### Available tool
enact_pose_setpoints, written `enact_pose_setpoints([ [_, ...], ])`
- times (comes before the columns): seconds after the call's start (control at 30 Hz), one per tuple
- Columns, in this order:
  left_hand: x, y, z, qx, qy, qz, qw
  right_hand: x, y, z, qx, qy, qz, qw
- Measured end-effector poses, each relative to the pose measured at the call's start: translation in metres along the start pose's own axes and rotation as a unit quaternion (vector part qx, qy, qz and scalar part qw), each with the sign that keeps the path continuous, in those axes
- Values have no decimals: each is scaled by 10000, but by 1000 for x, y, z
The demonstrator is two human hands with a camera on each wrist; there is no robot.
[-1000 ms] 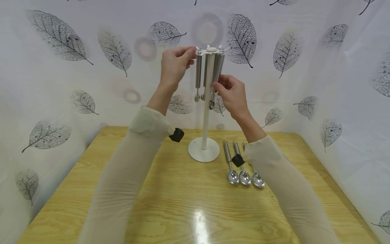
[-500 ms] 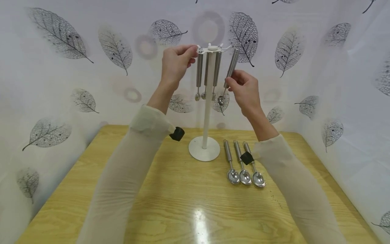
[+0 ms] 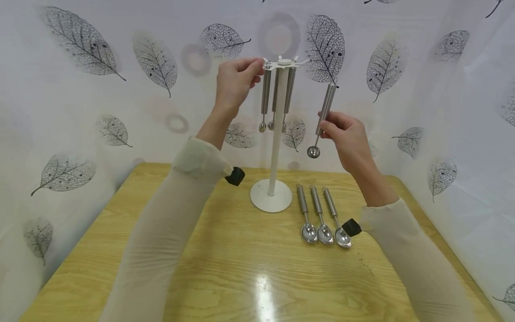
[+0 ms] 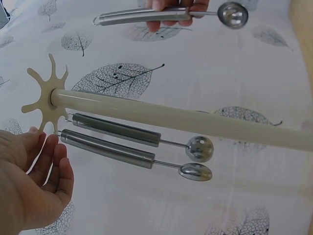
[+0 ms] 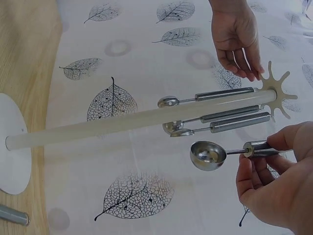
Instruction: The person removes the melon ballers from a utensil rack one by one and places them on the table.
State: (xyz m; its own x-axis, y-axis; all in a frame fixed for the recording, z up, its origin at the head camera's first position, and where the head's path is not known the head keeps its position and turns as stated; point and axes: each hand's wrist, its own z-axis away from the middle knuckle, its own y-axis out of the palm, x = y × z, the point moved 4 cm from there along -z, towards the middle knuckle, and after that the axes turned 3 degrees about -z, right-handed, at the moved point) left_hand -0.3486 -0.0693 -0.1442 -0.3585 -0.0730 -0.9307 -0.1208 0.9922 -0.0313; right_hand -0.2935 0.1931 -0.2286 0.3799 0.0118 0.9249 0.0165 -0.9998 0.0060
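At the left, the left hand [image 3: 238, 85] pinches one arm tip at the top of the white utensil rack [image 3: 276, 147]. A light pinch seems best there: enough to stop the rack turning, not so hard that it tips. Just right of those fingers, the hanging steel scoops [image 3: 266, 91] dangle close around the post; some overlap it, so how securely each loop sits is hard to tell, and jolting the rack looks worth avoiding.

Farther right and nearer, three steel scoops [image 3: 317, 205] lie side by side on the counter [image 3: 217, 268], their bowls toward the near edge. Above them, off the rack and well to the right of its post, the small round-bowled scoop [image 3: 326, 105] is in mid-air, bowl low, handle leaning right at the top.

At the right, the right hand [image 3: 348, 138] grasps its handle near the stem, between thumb and fingers. That smooth, rounded handle could roll, so a firm pinch and slow movement should serve well, with the loop end well clear of the rack's projecting arms.
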Motion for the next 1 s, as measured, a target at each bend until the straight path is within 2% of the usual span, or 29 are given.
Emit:
enact_pose_setpoints([
  [0.43, 1, 0, 0, 0, 60, -35, 10000, -23, -55, 42, 43, 349, 952, 9948],
  [0.5, 1, 0, 0, -2, 104, -61, 9999, -29, -63, 49, 66, 402, 911, 9950],
  [0.67, 1, -1, 1, -2, 147, -73, 9999, -47, -83, 63, 58, 689, 366, 9969],
  [0.8, 1, 0, 1, -8, 123, -30, 9999, -59, -96, 73, 29, 915, 275, 9954],
  [1.0, 2, 0, 2, 1, 117, -47, 9999, -76, -112, 86, 176, 1346, 900, 9866],
])
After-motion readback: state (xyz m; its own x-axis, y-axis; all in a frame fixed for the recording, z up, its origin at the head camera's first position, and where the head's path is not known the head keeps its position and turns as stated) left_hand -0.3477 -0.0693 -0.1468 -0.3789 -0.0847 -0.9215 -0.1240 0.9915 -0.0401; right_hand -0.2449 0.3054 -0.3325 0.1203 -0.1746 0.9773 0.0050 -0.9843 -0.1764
